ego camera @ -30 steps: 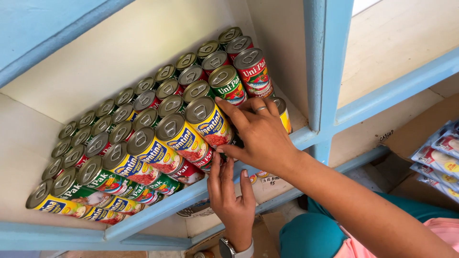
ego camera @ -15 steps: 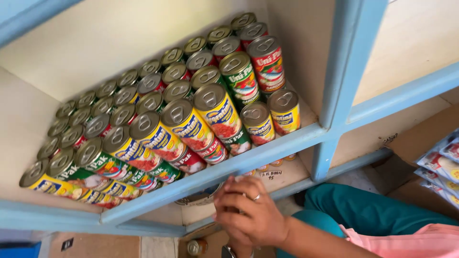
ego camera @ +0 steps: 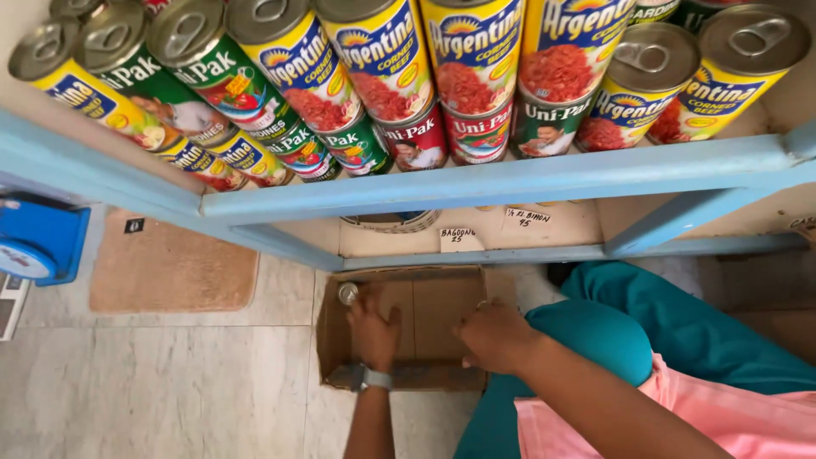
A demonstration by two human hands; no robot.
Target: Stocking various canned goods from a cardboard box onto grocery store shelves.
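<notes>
Shelf [ego camera: 501, 180], pale blue frame, is running across the whole top of the view, packed with rows of tinned goods [ego camera: 382, 68] lying on their sides, pull-tab ends facing out. The row is looking full edge to edge from here.

Change vs a second ago: both hands were up at the shelf face, right palm pressing on the front tins. Half a second ago they were already dropping below the shelf lip. Now both are down inside the cardboard box [ego camera: 442, 310] on the tiled floor [ego camera: 170, 391], at 6 o'clock from the shelf. So the shelf stack is being left alone and the hands are going back to the supply in the box.

Teal trouser knee [ego camera: 595, 340] is sitting at 3 o'clock of the box, pink top below it. Brown mat [ego camera: 170, 272] at 9 o'clock of the box, blue scale [ego camera: 38, 246] further out at 9.

Right hand [ego camera: 497, 338] is curling knuckles-up at the box's right half; fingers are folding under, can't tell if anything is in them.

Left hand [ego camera: 374, 333], watch on wrist, is gripping a small tin [ego camera: 348, 293]; its silver lid is showing at 11 o'clock of the hand, in the box's far-left corner.
</notes>
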